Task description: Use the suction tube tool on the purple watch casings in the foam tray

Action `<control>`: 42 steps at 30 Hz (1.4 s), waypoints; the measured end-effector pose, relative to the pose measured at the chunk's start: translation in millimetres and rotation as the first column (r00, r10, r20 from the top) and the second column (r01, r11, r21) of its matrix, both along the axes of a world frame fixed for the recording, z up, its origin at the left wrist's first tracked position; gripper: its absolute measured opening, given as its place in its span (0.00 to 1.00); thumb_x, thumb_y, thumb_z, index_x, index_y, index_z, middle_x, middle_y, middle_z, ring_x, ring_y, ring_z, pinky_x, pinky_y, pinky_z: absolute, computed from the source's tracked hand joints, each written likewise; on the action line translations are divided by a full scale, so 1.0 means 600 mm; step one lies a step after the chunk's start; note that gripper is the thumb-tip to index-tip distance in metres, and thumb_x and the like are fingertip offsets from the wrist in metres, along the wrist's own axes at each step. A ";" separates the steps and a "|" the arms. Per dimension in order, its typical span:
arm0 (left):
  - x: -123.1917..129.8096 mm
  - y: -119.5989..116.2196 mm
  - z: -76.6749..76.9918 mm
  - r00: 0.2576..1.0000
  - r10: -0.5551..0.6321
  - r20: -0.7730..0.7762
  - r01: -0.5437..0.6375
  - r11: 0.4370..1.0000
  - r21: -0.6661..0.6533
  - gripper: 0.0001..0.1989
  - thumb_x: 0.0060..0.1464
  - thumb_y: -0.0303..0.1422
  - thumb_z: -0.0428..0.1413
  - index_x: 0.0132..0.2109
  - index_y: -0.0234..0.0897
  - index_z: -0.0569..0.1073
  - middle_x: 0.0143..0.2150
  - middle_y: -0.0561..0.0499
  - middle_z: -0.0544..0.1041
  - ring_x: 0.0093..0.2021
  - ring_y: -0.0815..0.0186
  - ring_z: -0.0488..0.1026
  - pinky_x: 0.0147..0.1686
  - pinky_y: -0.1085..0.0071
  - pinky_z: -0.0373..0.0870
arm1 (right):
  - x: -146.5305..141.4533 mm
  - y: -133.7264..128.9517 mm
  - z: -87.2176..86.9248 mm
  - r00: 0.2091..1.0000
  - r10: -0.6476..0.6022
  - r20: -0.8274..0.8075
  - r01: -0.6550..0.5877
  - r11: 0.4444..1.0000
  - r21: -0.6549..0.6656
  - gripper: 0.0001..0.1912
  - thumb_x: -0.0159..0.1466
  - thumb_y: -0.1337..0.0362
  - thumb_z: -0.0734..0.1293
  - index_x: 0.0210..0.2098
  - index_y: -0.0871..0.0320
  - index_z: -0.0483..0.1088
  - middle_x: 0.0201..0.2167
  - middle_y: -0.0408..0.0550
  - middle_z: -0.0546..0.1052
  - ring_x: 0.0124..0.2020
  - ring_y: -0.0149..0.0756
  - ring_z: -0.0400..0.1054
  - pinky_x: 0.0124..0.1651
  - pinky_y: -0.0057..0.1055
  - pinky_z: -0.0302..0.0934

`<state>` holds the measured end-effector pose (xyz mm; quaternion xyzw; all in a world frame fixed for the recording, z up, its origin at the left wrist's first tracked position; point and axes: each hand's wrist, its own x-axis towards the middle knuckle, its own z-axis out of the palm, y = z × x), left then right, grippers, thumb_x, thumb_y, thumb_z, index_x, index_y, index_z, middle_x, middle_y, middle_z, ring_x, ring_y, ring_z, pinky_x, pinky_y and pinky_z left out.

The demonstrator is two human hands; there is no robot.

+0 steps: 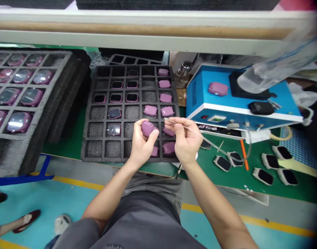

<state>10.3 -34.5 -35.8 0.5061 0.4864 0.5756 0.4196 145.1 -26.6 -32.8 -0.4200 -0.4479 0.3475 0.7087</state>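
My left hand (143, 145) is closed around a purple smartwatch case (147, 128), held above the foam tray (94, 149). To its right, my right hand (185, 140) pinches a thin pale tube (209, 140) near its end, with the tip pointing left towards the case. A small gap separates the tip and the case. The tube curves away to the front of a blue benchtop machine (227, 107). Purple cases lie back side up in the tray's right columns, such as a case (167, 111). Several with dark screens up, like one watch (114, 113), fill cells further left.
On the left, stacked foam trays (52, 114) hold more purple watches. A purple case (218, 89) and a black object (260, 108) rest on the machine. Pale-framed watches (270, 161) and an orange stick (243, 155) lie on the green mat. A shelf rail (148, 38) crosses above. Someone's feet (26, 221) show lower left.
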 end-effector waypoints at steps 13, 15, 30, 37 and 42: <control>0.005 -0.002 -0.005 0.996 0.017 0.091 -0.017 1.000 0.001 0.15 0.64 0.37 0.63 0.54 0.36 0.82 0.52 0.43 0.86 0.52 0.60 0.85 0.54 0.67 0.81 | 0.007 -0.010 -0.029 0.981 0.013 0.194 -0.036 0.993 0.114 0.05 0.74 0.63 0.67 0.46 0.50 0.77 0.44 0.49 0.84 0.49 0.44 0.82 0.52 0.46 0.80; 0.006 -0.002 -0.002 0.996 0.015 0.093 -0.015 1.000 0.002 0.15 0.63 0.38 0.65 0.53 0.36 0.82 0.51 0.43 0.86 0.51 0.59 0.85 0.54 0.67 0.82 | 0.008 -0.009 -0.029 0.976 0.007 0.217 -0.033 0.993 0.116 0.05 0.74 0.63 0.67 0.46 0.50 0.76 0.44 0.49 0.84 0.49 0.44 0.82 0.52 0.47 0.80; 0.006 -0.003 0.003 0.998 -0.002 0.057 0.000 0.999 0.044 0.14 0.64 0.37 0.64 0.53 0.36 0.83 0.50 0.43 0.87 0.49 0.60 0.86 0.52 0.69 0.83 | 0.010 -0.006 -0.027 0.962 -0.020 0.272 -0.021 0.989 0.149 0.05 0.73 0.65 0.68 0.46 0.51 0.78 0.43 0.48 0.84 0.48 0.42 0.82 0.51 0.44 0.79; 0.005 -0.004 0.005 0.999 -0.002 0.032 0.002 1.000 0.013 0.16 0.64 0.40 0.64 0.53 0.36 0.83 0.51 0.43 0.86 0.50 0.58 0.85 0.53 0.66 0.83 | 0.010 -0.007 -0.025 0.957 -0.029 0.289 -0.006 0.993 0.120 0.05 0.73 0.62 0.68 0.45 0.50 0.77 0.42 0.48 0.84 0.47 0.43 0.82 0.50 0.45 0.80; 0.005 -0.005 0.005 1.000 -0.001 0.025 0.001 1.000 0.000 0.17 0.64 0.42 0.64 0.54 0.36 0.83 0.51 0.43 0.86 0.50 0.57 0.85 0.54 0.65 0.82 | 0.010 -0.007 -0.024 0.956 -0.022 0.291 -0.008 0.995 0.100 0.04 0.74 0.61 0.68 0.44 0.50 0.76 0.42 0.48 0.84 0.48 0.44 0.82 0.51 0.47 0.80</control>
